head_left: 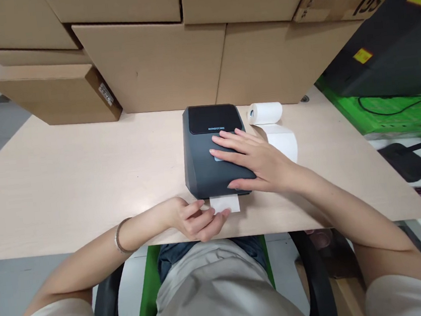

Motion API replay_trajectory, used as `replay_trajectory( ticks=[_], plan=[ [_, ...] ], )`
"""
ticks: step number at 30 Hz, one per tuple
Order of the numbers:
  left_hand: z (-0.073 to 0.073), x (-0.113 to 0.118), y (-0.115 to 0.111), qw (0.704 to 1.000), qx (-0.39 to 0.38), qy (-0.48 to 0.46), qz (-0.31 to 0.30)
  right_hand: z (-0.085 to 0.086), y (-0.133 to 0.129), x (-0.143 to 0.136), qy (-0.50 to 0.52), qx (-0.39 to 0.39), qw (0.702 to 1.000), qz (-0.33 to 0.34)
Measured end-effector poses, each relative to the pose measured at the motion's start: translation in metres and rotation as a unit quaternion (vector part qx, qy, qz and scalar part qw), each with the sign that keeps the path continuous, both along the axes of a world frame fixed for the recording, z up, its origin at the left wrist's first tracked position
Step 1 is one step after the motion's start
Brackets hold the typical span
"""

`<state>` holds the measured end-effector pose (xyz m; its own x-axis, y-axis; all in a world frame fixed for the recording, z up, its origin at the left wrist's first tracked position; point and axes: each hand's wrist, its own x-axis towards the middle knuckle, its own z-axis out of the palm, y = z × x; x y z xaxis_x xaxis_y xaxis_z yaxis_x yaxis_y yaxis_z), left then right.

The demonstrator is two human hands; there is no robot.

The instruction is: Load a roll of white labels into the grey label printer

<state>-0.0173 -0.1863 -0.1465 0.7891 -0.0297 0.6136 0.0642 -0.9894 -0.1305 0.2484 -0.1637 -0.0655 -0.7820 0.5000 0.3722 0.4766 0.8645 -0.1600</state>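
Resting R hand (258, 160) palm down w/ fingers spread on top of dk grey label printer (200, 169), over the front R part of its lid, just below the black panel (202, 119) w/ small lettering. Curling fingers of L hand (193, 221) loosely at printer's front edge, w/ fingertips on or right by white label strip (232, 202) sticking out of the front; can't tell if pinching it or just touching. Wearing thin bracelet (118, 238) on L wrist. Sitting upright on pale wood table (65, 184), near its front edge (re: printer). Lying on its side near printer's back R corner, sm. white roll (268, 113); just in front of that, lg. white roll (282, 142), partly hidden behind R hand. Stacked along table's far side, cardboard boxes (161, 62). Off to the R, past table edge, green surface (399, 113) w/ blk cable (391, 111) on it.
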Motion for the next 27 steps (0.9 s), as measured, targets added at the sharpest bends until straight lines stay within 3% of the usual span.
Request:
replay_trajectory(
  ticks=[3, 6, 8, 12, 15, 27],
  plan=[
    [0.005, -0.001, -0.003, 1.000, -0.003, -0.003, 0.017, -0.013, 0.002, 0.000, 0.054, 0.009, 0.998, 0.013],
    [0.009, 0.001, -0.003, 0.983, 0.123, -0.136, 0.001, -0.026, 0.002, -0.002, 0.123, 0.023, 0.992, 0.006],
    [0.010, 0.003, 0.001, 0.960, 0.168, -0.221, 0.024, -0.031, 0.002, -0.004, 0.150, 0.027, 0.988, 0.001],
    [0.012, 0.000, 0.019, 0.959, 0.069, -0.255, 0.106, -0.033, 0.001, -0.007, 0.169, 0.041, 0.985, -0.009],
    [0.013, -0.005, 0.030, 0.965, 0.020, -0.237, 0.109, -0.034, 0.001, -0.008, 0.178, 0.049, 0.983, -0.015],
    [0.008, -0.006, 0.039, 0.964, 0.028, -0.252, 0.085, -0.036, 0.001, -0.005, 0.170, 0.056, 0.984, -0.013]
  ],
)
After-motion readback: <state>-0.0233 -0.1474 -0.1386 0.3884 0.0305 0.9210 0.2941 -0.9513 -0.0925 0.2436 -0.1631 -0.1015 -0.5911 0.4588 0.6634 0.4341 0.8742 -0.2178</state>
